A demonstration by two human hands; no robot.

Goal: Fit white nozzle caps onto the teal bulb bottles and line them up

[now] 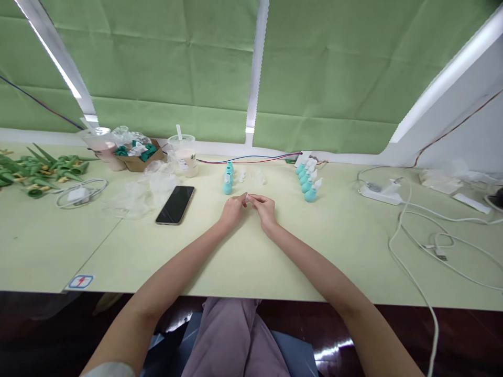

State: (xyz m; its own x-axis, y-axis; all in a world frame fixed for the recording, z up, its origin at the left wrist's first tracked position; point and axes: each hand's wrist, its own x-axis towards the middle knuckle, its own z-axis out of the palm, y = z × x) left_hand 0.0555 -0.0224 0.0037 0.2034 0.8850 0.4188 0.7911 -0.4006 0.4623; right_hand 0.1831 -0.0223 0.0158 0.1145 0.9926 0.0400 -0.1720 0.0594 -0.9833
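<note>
Over the middle of the table, my left hand (233, 211) and my right hand (264, 209) meet at the fingertips. Both pinch a small whitish piece (247, 198), mostly hidden by the fingers; its kind is too small to make out. Just beyond my left hand is a short row of small turquoise round-bodied bottles (227, 187); the front one has a white piece at its top. Beside that row lie small white pieces (242, 176) and clear pieces (258, 178). To the right stands a row of several turquoise bottles (310, 195) with white pointed tops.
A black phone (175, 205), crumpled clear plastic bags (135, 196), a drink cup (184, 157) and a cardboard box (143, 163) are on the left. Green artificial plants (51, 173) lie farther left. A power strip (380, 193) and loose white cables (408, 251) spread over the right side.
</note>
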